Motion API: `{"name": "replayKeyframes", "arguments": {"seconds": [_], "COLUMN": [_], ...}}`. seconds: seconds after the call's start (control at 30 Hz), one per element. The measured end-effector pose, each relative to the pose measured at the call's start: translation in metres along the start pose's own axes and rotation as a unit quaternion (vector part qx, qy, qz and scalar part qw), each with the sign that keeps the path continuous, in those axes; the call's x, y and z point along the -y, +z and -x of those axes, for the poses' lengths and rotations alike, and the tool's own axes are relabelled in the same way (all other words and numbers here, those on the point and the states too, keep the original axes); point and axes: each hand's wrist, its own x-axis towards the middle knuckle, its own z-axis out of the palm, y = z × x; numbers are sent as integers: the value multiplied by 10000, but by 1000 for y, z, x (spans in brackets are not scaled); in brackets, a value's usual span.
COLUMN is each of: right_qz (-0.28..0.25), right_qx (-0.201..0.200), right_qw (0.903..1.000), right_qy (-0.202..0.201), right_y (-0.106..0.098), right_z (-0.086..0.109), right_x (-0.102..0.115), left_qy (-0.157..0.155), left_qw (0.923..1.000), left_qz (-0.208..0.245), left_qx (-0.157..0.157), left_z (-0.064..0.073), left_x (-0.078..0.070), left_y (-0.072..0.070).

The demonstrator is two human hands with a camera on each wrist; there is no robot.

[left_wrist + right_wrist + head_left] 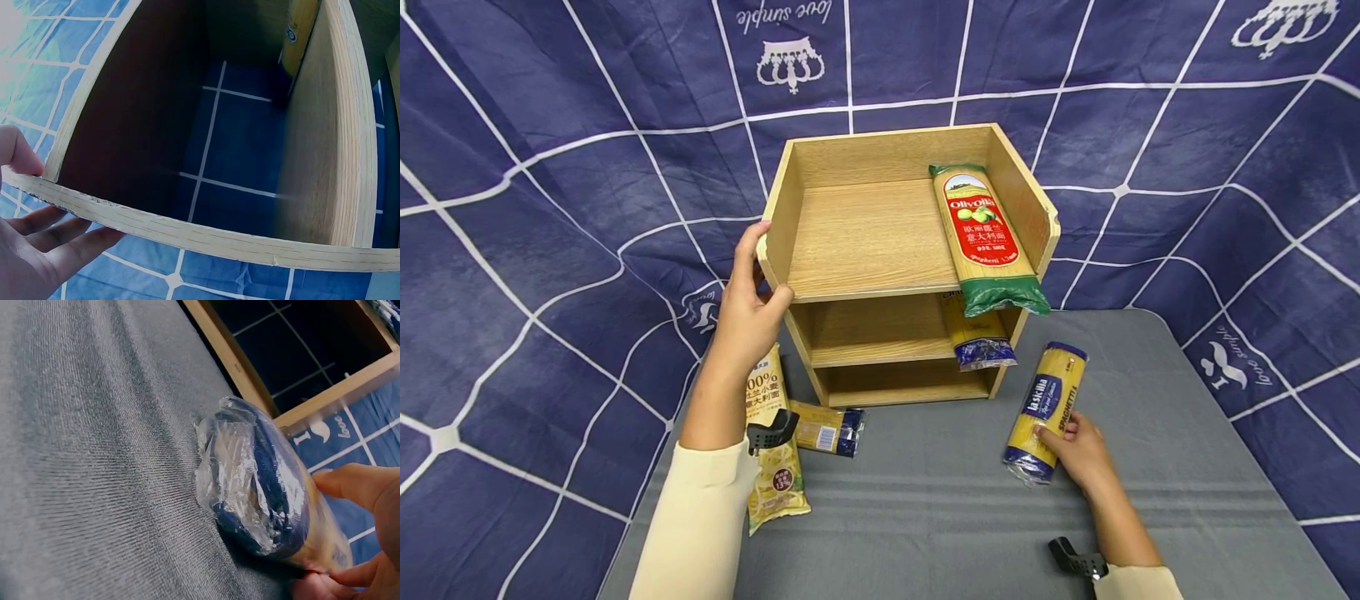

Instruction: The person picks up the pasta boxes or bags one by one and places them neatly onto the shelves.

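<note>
A small wooden shelf unit (865,242) stands on the grey cloth. My left hand (748,308) grips the front edge of its left side panel; in the left wrist view, the thumb and fingers (81,247) lie on opposite sides of the wooden board. To the right of the shelf, my right hand (1082,454) holds a blue-and-yellow pack of spaghetti (1054,379) by its right side, thumb on top. The right wrist view shows the pack's crinkled clear end (234,481) close over the cloth, with part of the grip hidden behind the pack.
A red-labelled spaghetti pack (988,229) lies on the top shelf, its green end overhanging. Below it, a blue-ended pack (983,346) sticks out of the middle level. Left of the shelf lie a long yellow pasta bag (778,479) and another pasta pack (820,427). Blue patterned cloth (1150,167) surrounds everything.
</note>
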Motion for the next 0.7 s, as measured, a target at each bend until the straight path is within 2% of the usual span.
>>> {"name": "replayKeyframes", "arguments": {"seconds": [0.17,0.33,0.5,0.7], "right_qz": [324,524,557,513], "right_qx": [107,142,210,391], "right_qw": [9994,9982,9975,9973], "right_qy": [-42,-253,-393,-341], "right_y": [3,6,5,2], "right_z": [-7,-9,-13,-17], "right_x": [1,5,6,9], "left_qy": [51,81,83,110], "left_qw": [10000,10000,9999,9998], "left_qz": [7,-34,-130,-155], "left_qx": [-18,-40,-27,-67], "left_z": [-1,-1,-1,-2], "left_x": [1,2,2,2], "left_y": [0,0,1,2]}}
